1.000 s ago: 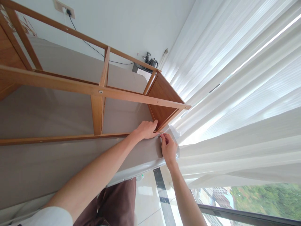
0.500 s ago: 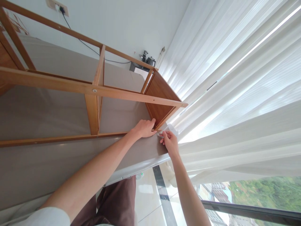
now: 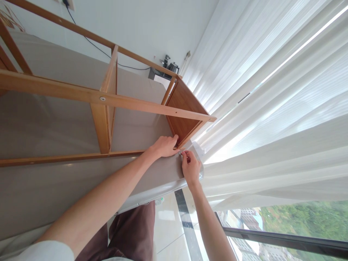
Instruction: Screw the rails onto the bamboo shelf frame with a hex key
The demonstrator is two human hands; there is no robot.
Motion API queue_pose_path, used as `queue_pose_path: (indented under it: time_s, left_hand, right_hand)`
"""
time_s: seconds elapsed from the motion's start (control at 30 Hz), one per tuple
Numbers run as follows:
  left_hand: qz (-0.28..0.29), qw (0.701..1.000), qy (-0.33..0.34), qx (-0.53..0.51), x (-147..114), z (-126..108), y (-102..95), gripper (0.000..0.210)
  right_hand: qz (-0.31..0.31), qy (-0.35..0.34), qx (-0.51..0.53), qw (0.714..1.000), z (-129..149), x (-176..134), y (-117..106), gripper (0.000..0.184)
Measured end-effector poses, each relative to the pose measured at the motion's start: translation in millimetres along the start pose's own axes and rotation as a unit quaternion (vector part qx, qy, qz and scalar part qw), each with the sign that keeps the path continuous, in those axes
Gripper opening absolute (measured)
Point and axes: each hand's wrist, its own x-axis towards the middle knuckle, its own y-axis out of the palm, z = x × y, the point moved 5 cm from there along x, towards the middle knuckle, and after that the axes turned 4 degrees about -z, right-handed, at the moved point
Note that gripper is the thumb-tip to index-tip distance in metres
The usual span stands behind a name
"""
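A wooden shelf rack (image 3: 141,104) lies on its side on the grey-covered surface, with a solid end panel (image 3: 185,98) at its right. My left hand (image 3: 164,146) grips the frame's near rail at the lower corner of that panel, thumb against the panel's inner side. Just to the right, my right hand (image 3: 191,165) is closed in a pinch at the outer end of this corner. Between its fingertips shows a bit of a small, thin metal piece, too small to make out fully; it meets the rail end.
The grey-covered surface (image 3: 89,181) ends in a rounded corner by my right hand. White curtains (image 3: 272,145) hang close on the right, beside a window. A black cord (image 3: 94,45) runs along the wall to a dark kettle (image 3: 173,67) behind the rack.
My right hand has shifted slightly left, closer to the rail end, and its wrist has turned. My left hand keeps its hold on the corner. The view has moved a little.
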Motion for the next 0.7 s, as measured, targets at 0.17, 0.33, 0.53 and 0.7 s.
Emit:
queue_pose_path:
  time_s: [0.17,0.33,0.53,0.7]
  left_hand:
    - [-0.001,1.000,0.000,-0.002,1,1,1.1,0.046]
    - [0.002,1.000,-0.005,-0.006,1,1,2.9,0.047]
    - [0.003,1.000,-0.008,-0.004,1,0,2.3,0.045]
    - [-0.002,1.000,-0.010,0.003,1,0,0.7,0.046]
  right_hand:
    - [0.017,-0.018,-0.008,1.000,3,1,2,0.036]
    - [0.037,0.002,0.014,0.999,5,4,2,0.033]
    - [0.069,0.096,0.082,0.990,-15,20,4,0.037]
    - [0.089,0.118,0.138,0.979,-24,23,6,0.042]
